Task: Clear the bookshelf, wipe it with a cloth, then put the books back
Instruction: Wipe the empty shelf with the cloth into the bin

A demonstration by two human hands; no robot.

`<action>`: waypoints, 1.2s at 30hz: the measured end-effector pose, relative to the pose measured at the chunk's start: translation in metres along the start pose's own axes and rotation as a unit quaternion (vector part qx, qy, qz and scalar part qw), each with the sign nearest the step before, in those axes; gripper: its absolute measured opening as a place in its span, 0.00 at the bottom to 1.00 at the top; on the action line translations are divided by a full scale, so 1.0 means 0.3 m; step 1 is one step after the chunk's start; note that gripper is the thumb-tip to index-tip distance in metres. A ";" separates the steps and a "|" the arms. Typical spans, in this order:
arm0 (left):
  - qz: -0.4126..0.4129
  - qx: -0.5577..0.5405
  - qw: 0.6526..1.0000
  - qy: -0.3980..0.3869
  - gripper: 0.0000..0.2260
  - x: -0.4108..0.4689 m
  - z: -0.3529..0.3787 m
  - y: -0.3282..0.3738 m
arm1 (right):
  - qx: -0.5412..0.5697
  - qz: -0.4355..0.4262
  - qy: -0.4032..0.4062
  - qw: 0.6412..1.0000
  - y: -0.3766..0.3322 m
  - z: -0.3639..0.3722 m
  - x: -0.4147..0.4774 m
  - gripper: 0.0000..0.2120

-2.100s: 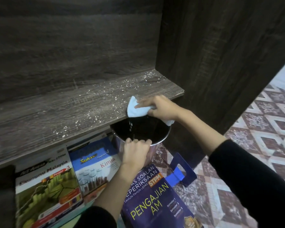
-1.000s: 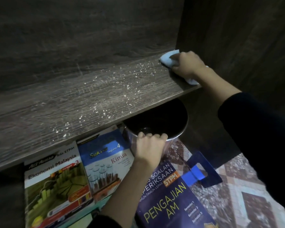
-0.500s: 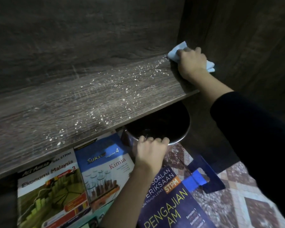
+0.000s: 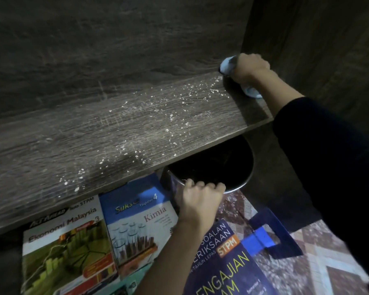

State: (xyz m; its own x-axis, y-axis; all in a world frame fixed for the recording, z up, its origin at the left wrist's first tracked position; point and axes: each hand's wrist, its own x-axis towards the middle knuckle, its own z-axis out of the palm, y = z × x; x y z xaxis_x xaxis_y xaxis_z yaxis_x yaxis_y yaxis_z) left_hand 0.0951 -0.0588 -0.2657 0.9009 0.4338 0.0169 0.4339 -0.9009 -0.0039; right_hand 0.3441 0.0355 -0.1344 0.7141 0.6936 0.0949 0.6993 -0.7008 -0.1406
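R hand (image 4: 250, 68) is curled round a bunched pale-blue cloth (image 4: 227, 64) and presses it into the back-right corner of the shelf (image 4: 115, 128), just where the board meets the back panel (image 4: 115, 50) & side panel (image 4: 307, 50), prob. so a stroke can drag dirt out of the corner. White specks (image 4: 168, 116) are scattered mostly over the right half of the board, thinner toward the left. L hand (image 4: 200, 199) grips the near rim of a metal pot (image 4: 243, 184), fingers hooked over the edge, holding it just under the shelf's front lip; looks placed to catch whatever gets pushed off. Books are out: Ekonomi Malaysia book (image 4: 66, 248), Kimia book (image 4: 136, 222) & Pengajian Am book (image 4: 226, 262) lie flat below, w/ a blue handle piece (image 4: 273, 235) beside them over the patterned floor (image 4: 328, 273). Side panel blocks any move right, back panel any move deeper; open room is leftward along the board or forward over the front edge, & only the stretch above the pot has a catcher
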 end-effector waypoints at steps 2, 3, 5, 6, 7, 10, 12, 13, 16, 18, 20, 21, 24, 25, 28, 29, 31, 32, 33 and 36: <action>-0.009 0.010 1.000 0.008 0.18 0.000 -0.001 -0.002 | 0.033 -0.022 -0.011 0.999 0.012 -0.007 -0.013 0.22; -0.021 -0.004 1.000 0.022 0.18 -0.002 -0.014 -0.004 | 0.051 -0.040 -0.022 0.998 0.016 -0.010 -0.020 0.21; -0.028 -0.009 0.999 0.024 0.17 0.001 -0.025 -0.001 | 0.087 -0.080 -0.055 0.991 0.022 -0.021 -0.042 0.20; -0.019 -0.008 1.000 0.012 0.16 0.003 -0.013 0.002 | 0.107 -0.103 -0.069 0.986 0.023 -0.029 -0.053 0.20; -0.019 -0.029 0.999 0.019 0.16 0.004 -0.010 0.006 | 0.129 -0.122 -0.079 0.981 0.024 -0.038 -0.066 0.20; -0.024 -0.013 1.000 0.003 0.15 -0.003 -0.014 0.002 | 0.157 -0.129 -0.030 0.979 0.036 -0.050 -0.072 0.20; -0.035 -0.056 0.998 0.018 0.16 0.001 -0.027 0.000 | 0.067 -0.105 0.055 0.991 0.045 -0.045 -0.059 0.19; -0.039 -0.060 0.997 0.005 0.16 0.001 -0.030 0.000 | 0.004 -0.094 0.087 0.992 0.049 -0.040 -0.051 0.17; -0.012 -0.027 1.000 0.005 0.16 0.004 0.003 -0.004 | -0.128 -0.083 0.111 0.982 0.050 -0.013 -0.033 0.17; -0.022 -0.020 0.999 0.028 0.15 -0.001 -0.006 -0.001 | -0.159 -0.080 0.078 0.981 0.041 0.018 -0.019 0.18; -0.020 -0.069 0.997 0.014 0.18 0.004 0.000 -0.004 | -0.141 -0.062 0.040 0.987 0.023 0.043 -0.007 0.19; -0.019 -0.080 0.997 0.006 0.19 0.005 0.009 -0.006 | -0.115 -0.048 0.030 0.992 0.014 0.047 -0.001 0.19; -0.026 -0.054 0.998 0.016 0.17 0.009 0.040 -0.013 | -0.032 -0.014 0.011 0.999 -0.003 0.020 0.013 0.20; -0.028 -0.052 0.998 0.014 0.16 0.003 0.030 -0.011 | -0.014 -0.008 0.002 1.000 -0.005 0.009 0.014 0.21; -0.012 -0.025 0.999 0.026 0.16 -0.002 0.008 -0.011 | 0.023 -0.001 -0.018 1.000 -0.013 -0.011 0.000 0.22; -0.003 -0.014 0.999 0.035 0.15 0.002 0.012 -0.012 | 0.035 -0.001 -0.021 0.999 -0.019 -0.010 -0.004 0.22; -0.007 -0.002 0.999 0.054 0.14 0.001 -0.004 -0.009 | 0.049 -0.009 -0.020 0.999 -0.039 -0.007 -0.020 0.21; -0.010 -0.016 0.999 0.049 0.14 -0.002 -0.015 -0.006 | 0.052 -0.012 -0.018 0.998 -0.051 -0.006 -0.032 0.21; -0.006 -0.034 0.998 0.046 0.16 -0.002 -0.006 -0.005 | 0.053 -0.017 -0.016 0.998 -0.063 -0.004 -0.044 0.21; -0.017 -0.037 0.998 0.042 0.18 0.008 -0.002 -0.002 | 0.059 -0.051 -0.016 0.997 -0.087 0.003 -0.085 0.21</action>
State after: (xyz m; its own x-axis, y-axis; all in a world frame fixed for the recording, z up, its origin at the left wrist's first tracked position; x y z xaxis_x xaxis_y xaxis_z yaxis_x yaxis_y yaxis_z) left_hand 0.0970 -0.0574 -0.2649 0.8803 0.4637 0.1005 0.4583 -0.8858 0.0725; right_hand 0.3077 0.0362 -0.1340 0.6368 0.7664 0.0842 0.7585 -0.6031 -0.2469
